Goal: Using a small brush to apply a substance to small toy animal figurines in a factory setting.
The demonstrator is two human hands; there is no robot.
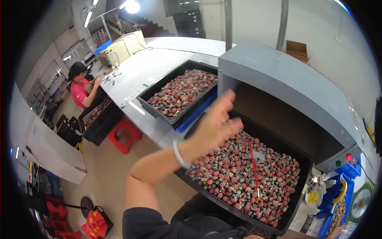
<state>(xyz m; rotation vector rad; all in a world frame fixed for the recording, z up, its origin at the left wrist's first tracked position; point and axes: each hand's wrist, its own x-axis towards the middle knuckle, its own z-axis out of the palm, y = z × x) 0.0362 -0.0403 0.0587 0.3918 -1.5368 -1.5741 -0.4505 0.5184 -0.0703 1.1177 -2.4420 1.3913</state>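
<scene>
My left hand [218, 123], with a silver bangle on the wrist, is raised above the far left part of a large black tray [292, 221]. Its fingers are apart and a little blurred, with nothing held in them. The tray is filled with small pink and dark green knobbly pieces [234, 169], berry-like in shape. On top of them lies a thin red-handled brush [253, 167] with a yellowish tip. A pale, flat piece [260, 155] shows among them. I cannot make out my right hand; only skin-coloured patches show at the lower edge.
A grey machine [278, 67] with a dark opening stands behind the tray. Another black tray [159, 113] of similar pieces sits on the white table [159, 51]. A person in pink [81, 93] works at the far left, near a red stool [124, 135]. Blue bins stand right.
</scene>
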